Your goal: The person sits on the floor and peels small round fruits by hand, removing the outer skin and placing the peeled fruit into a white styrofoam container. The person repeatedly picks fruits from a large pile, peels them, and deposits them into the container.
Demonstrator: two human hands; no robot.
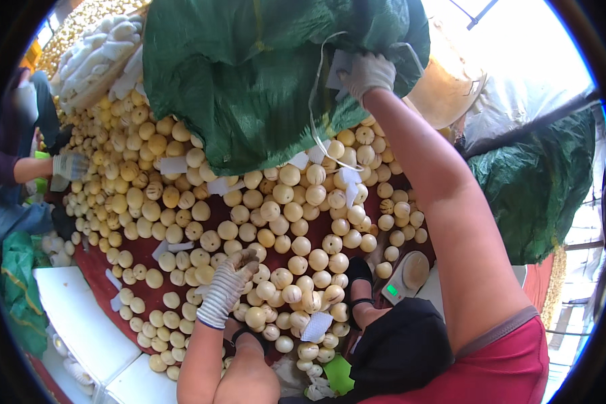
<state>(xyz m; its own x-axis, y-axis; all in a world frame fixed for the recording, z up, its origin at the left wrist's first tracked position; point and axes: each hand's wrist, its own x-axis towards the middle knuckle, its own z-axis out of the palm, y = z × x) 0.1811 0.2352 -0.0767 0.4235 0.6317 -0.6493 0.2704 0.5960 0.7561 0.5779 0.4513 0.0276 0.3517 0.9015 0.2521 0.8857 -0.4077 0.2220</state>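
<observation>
A large heap of pale yellow pepino melons [283, 237], some with dark stripes, lies before me on a dark red cloth [93, 265]. My left hand [228, 288], in a striped, soiled knit glove, is over the near part of the heap. Its fingers are slightly bent, with nothing visible in them. Farther off, my right hand [371, 76], in a pale glove, reaches the opening of a big green woven sack [262, 101]. It touches a white padding sheet [338, 68] there; whether its fingers close on the sheet or the sack is unclear.
Scattered padding pieces [316, 326] lie among the melons. A digital scale [404, 280] stands by my foot, right. White foam boxes [81, 308] line the lower left. Another person's gloved hand [69, 166] is at the left side of the heap. White foam nets [98, 55] are piled behind.
</observation>
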